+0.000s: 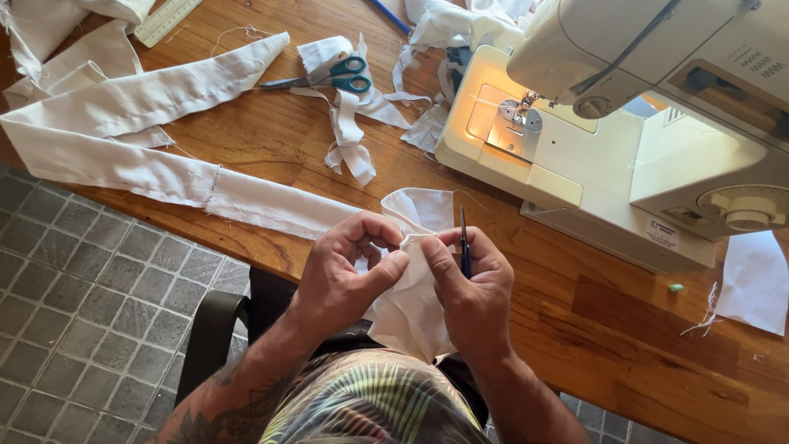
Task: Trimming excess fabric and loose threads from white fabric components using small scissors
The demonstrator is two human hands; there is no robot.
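Note:
Both my hands pinch one end of a long white fabric strip (pixel 246 196) at the near table edge. My left hand (pixel 345 267) grips the cloth with thumb and fingers curled. A thin dark blue tool (pixel 464 242), a seam ripper or small pick by its look, stands upright in my right hand (pixel 472 284), whose thumb presses the cloth. The strip runs left across the wooden table (pixel 271 140), and part of it hangs down toward my lap.
A cream sewing machine (pixel 625 123) with its lamp lit stands at the right. Teal-handled scissors (pixel 329 78) lie on white scraps behind my hands. More white cloth pieces lie at far left and top, with a ruler (pixel 164 20). Grey floor tiles show at left.

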